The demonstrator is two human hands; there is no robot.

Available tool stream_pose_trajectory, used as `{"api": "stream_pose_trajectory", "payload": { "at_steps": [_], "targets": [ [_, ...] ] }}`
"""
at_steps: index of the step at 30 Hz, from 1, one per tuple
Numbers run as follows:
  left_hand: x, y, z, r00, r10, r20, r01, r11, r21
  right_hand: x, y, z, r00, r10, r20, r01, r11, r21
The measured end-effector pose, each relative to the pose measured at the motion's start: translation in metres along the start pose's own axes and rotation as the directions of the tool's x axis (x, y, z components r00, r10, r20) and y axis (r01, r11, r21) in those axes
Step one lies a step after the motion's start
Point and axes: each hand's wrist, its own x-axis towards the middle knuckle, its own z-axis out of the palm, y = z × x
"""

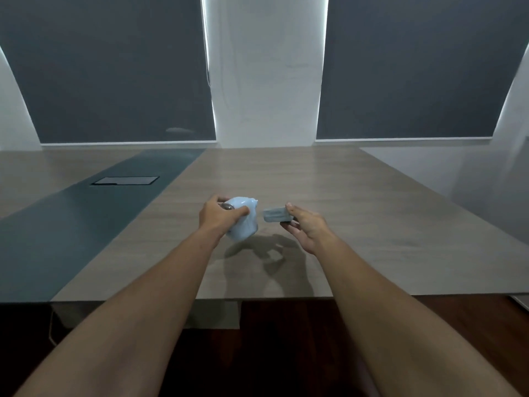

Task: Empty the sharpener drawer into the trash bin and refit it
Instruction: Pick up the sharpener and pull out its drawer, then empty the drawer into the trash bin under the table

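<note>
Above the table (357, 196), left hand (217, 217) grips the light plastic sharpener (243, 222); right hand (306, 227) pinches the small, stiff drawer (274, 214) by its end, probably slippery.

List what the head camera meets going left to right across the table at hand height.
Dark inlay strip → left hand → light blue sharpener held in it → grey drawer, apart from the sharpener → right hand holding the drawer → bare wooden tabletop.

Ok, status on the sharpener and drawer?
Left hand grips sharpener. Right hand holds drawer, out of sharpener. No bin in view.
</note>
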Motion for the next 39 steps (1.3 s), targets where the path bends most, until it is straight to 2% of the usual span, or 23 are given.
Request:
{"api": "stream_pose_trajectory", "payload": {
  "at_steps": [9,13,17,22,25,28,31,34,39],
  "targets": [
    [-0.006,-0.014,0.01,0.997,0.042,0.058,-0.05,0.989,0.14,-0.006,-0.011,-0.016,0.998,-0.057,-0.031,0.057,0.998,0.002],
    [-0.008,-0.005,0.007,0.997,0.029,0.075,-0.048,0.963,0.264,-0.014,-0.02,-0.024,0.995,-0.091,-0.048,0.091,0.996,-0.006],
    [-0.02,0.022,0.01,0.984,0.178,0.026,-0.174,0.905,0.388,-0.034,-0.035,-0.031,0.991,-0.127,-0.049,0.126,0.992,-0.022],
    [-0.048,0.062,0.041,0.951,0.288,0.108,-0.306,0.923,0.234,-0.077,-0.064,-0.056,0.979,-0.2,-0.045,0.198,0.98,-0.03],
    [-0.084,0.083,0.076,0.926,0.331,0.181,-0.354,0.929,0.111,-0.108,-0.086,-0.093,0.964,-0.245,-0.104,0.243,0.969,-0.038],
    [-0.123,0.093,0.115,0.904,0.293,0.313,-0.3,0.954,-0.025,-0.145,-0.105,-0.138,0.947,-0.283,-0.151,0.278,0.959,-0.055],
    [-0.161,0.093,0.159,0.847,0.254,0.466,-0.212,0.967,-0.141,-0.185,-0.118,-0.187,0.929,-0.306,-0.207,0.293,0.952,-0.092],
    [-0.211,0.09,0.202,0.742,0.222,0.633,-0.129,0.973,-0.19,-0.224,-0.124,-0.238,0.91,-0.319,-0.263,0.294,0.947,-0.13],
    [-0.265,0.049,0.273,0.581,0.123,0.804,-0.087,0.992,-0.09,-0.27,-0.105,-0.324,0.904,-0.222,-0.366,0.177,0.972,-0.152]
  ]
}}
